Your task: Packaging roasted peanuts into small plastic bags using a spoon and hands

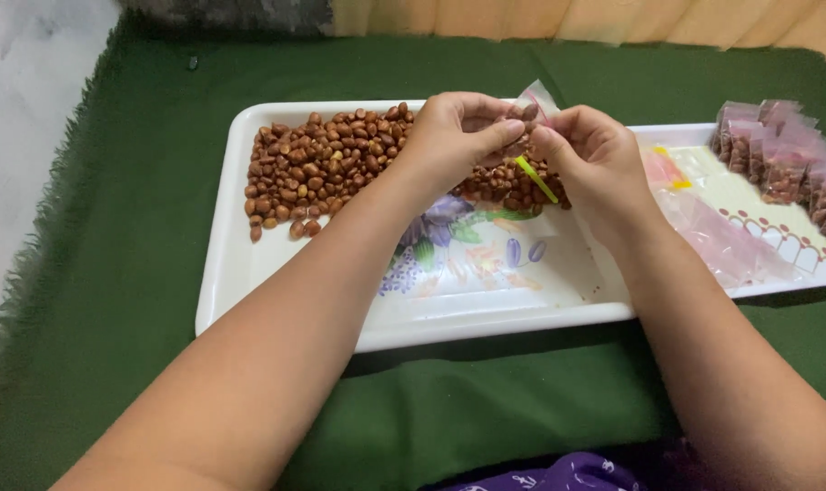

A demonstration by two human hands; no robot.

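A small clear plastic bag [536,98] is pinched between both hands above the white flowered tray [240,264]. My left hand [454,132] grips its left side, fingers curled. My right hand [586,150] holds its right side, and a thin yellow-green stick [536,179] pokes out below its fingers. A heap of brown peanuts [317,164] covers the far half of the tray, partly hidden behind my hands. Some nuts seem to sit inside the bag, but my fingers cover most of it.
A second white tray [750,195] on the right carries several filled little bags of peanuts [795,164] and a pile of empty clear bags [722,241]. A green cloth [113,273] lies under both trays. A pale floor [22,91] shows at left.
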